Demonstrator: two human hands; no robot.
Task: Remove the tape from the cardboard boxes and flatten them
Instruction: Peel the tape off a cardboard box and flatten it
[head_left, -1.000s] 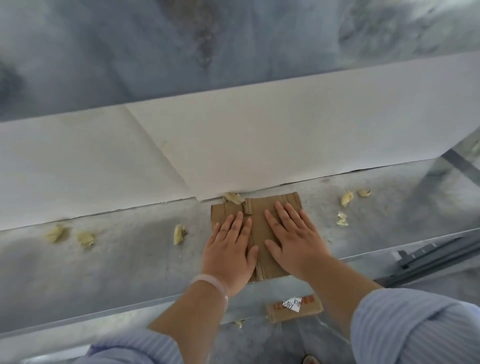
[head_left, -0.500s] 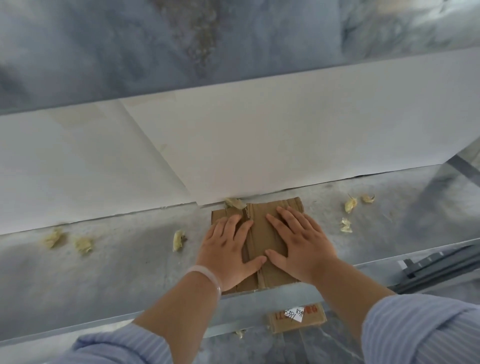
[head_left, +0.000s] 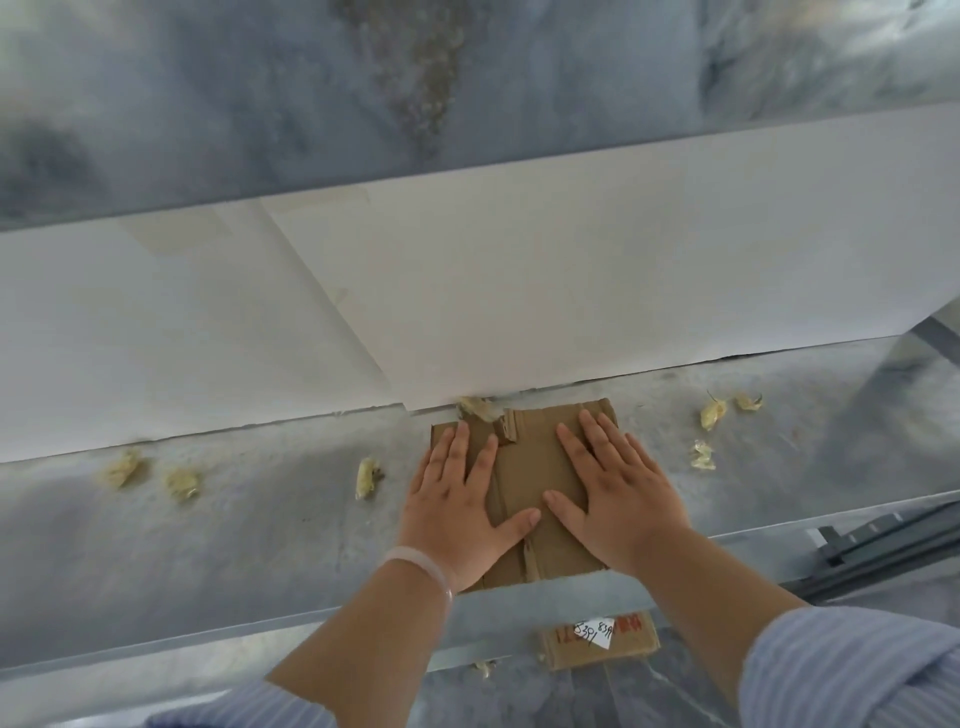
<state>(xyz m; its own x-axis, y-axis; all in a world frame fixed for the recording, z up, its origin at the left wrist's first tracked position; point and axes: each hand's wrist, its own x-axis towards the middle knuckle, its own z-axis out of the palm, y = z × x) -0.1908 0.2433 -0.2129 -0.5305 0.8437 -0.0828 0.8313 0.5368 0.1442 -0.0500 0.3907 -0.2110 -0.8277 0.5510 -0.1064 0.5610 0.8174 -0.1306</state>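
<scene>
your left hand and right hand lie open, palms down and fingers spread, pressing the flat box against the grey table, gripping nothing. tape scraps lie at 9 and 2 o'clock; another box sits at 6, below the table edge.

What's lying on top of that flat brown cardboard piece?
Both hands, left and right, press flat on the flattened brown cardboard box. What lies beneath their palms is covered.
</scene>
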